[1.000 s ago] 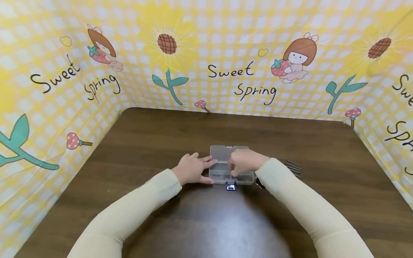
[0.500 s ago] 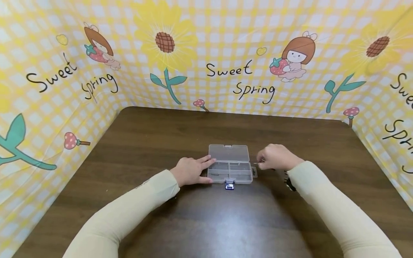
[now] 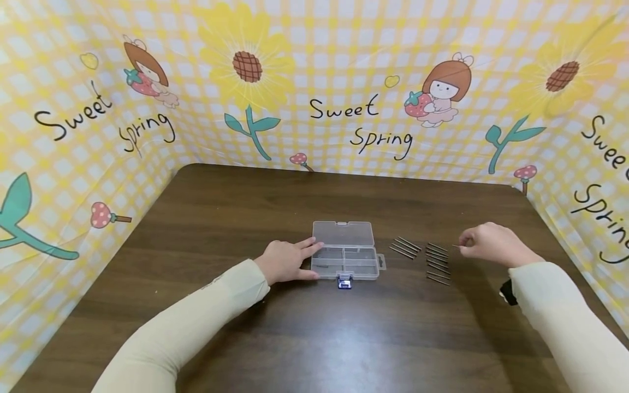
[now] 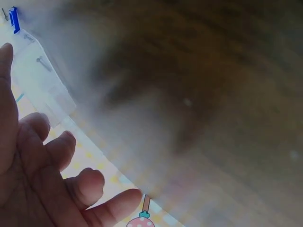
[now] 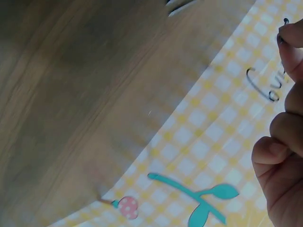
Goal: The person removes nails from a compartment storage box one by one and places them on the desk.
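Observation:
A clear plastic compartment box lies on the table with its lid folded back. At its left side my left hand rests with fingers spread, fingertips touching the rim. Thin dark metal pieces like nails are visible inside, one showing a small head in the left wrist view. My right hand is raised at the right and pinches one thin nail between thumb and forefinger. Beneath and left of it, several nails lie in a slanted column, with another group nearer the box.
A blue latch hangs off the box's front, and a hanging tab juts from its right side. The brown wooden table is walled at the back and sides by a yellow checked cloth.
My right hand has moved from over the box to the right, past the column of nails, carrying a nail. The left hand has stayed at the box.

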The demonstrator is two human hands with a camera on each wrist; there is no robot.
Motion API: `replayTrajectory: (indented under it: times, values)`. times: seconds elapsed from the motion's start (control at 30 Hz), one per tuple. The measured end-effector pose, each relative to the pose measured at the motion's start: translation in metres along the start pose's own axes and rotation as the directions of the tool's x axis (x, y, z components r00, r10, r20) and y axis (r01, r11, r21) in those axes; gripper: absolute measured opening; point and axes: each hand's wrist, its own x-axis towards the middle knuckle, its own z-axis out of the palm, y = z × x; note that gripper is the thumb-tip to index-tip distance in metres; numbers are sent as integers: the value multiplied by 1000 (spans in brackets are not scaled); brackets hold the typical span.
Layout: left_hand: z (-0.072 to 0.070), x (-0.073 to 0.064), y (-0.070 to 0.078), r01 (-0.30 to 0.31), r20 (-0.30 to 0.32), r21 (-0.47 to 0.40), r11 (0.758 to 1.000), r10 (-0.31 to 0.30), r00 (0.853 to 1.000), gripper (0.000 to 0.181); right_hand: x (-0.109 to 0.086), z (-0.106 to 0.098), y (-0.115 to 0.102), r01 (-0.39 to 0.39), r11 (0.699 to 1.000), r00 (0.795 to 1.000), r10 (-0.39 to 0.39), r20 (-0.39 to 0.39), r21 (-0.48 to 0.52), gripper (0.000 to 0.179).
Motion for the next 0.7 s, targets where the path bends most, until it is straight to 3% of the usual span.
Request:
replayTrajectory:
  times: [0.37,0.7]
  values:
    - [-6,1,-3,-19,45,-108,994,24,999,77,-11,2,22,-64,998,998,63,21,19,18]
    - [-2,3,-7,-52,15,-115,992,54,998,77,-9,20,29,-73,997,997,72,42,29,12]
